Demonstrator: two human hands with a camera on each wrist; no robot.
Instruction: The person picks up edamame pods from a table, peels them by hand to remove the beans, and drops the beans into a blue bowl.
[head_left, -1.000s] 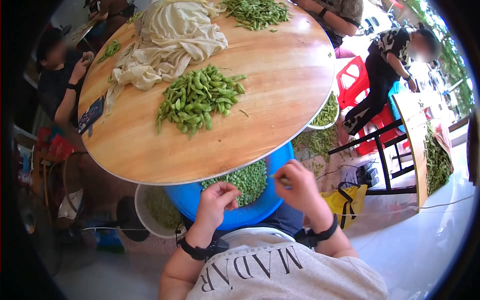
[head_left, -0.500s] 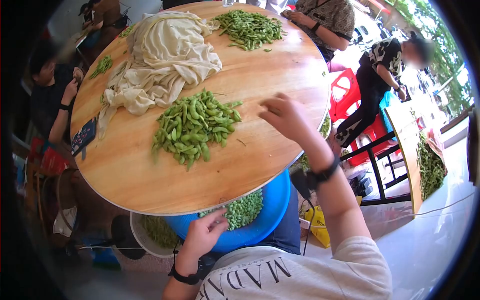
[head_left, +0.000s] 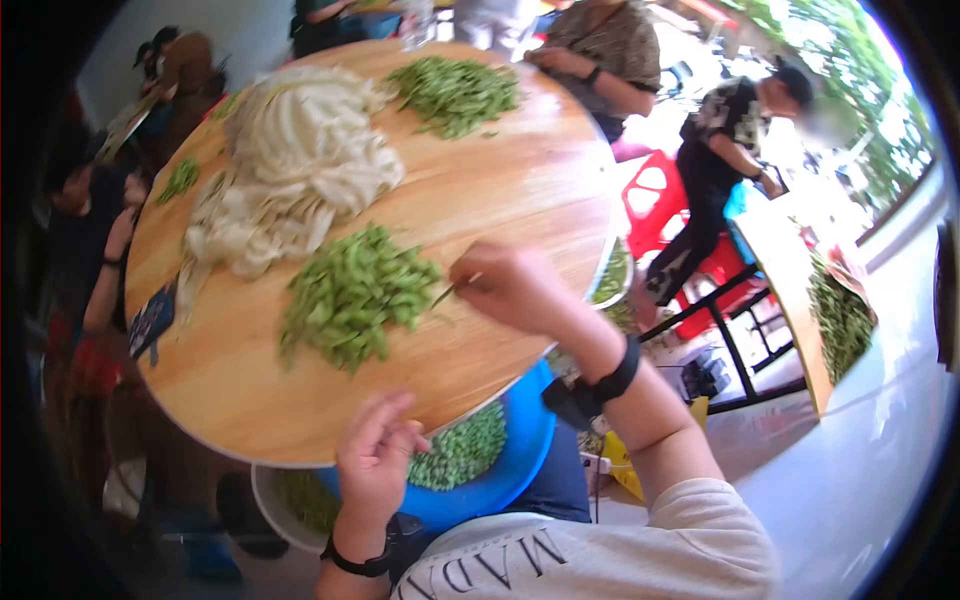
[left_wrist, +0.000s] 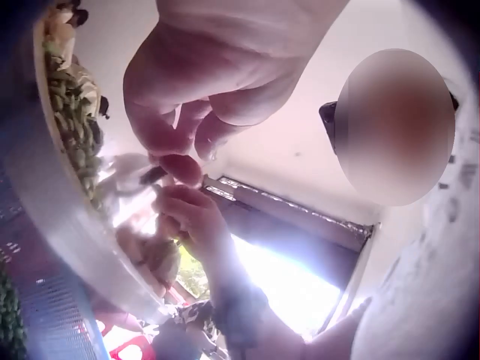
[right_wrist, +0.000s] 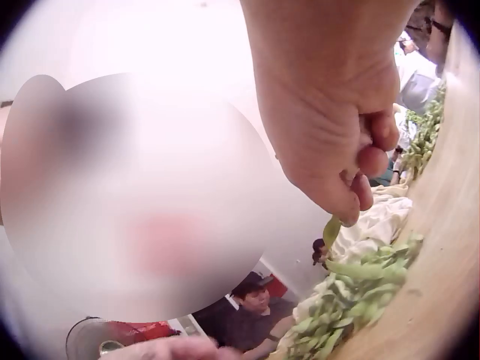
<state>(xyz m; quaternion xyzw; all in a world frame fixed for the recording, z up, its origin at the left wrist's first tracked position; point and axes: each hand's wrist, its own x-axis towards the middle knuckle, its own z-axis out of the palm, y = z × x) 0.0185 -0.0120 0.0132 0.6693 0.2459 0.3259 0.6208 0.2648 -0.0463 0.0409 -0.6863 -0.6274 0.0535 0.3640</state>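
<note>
My right hand (head_left: 515,290) reaches over the round wooden table (head_left: 470,370), right of a pile of green pods (head_left: 355,295). Its fingertips pinch a thin green pod (right_wrist: 331,231), which points down toward the pile in the right wrist view. My left hand (head_left: 375,460) is at the table's front edge, left of the shelled green beans (head_left: 462,448) in the blue basin (head_left: 525,440). Its fingers are loosely bent, and no object shows in them. In the left wrist view, the left hand (left_wrist: 206,82) hangs with its fingertips bent inward.
Cream cloth (head_left: 290,170) lies behind the pile; another heap of pods (head_left: 455,95) is at the table's far side. A pale tub (head_left: 275,505) stands below left. Several people sit around, near red chairs (head_left: 655,205) and a side table (head_left: 790,280) with greens.
My right hand has moved from above the basin to beside the pile and now pinches a pod. My left hand has shifted slightly left, its fingers looser. The head view has shifted.
</note>
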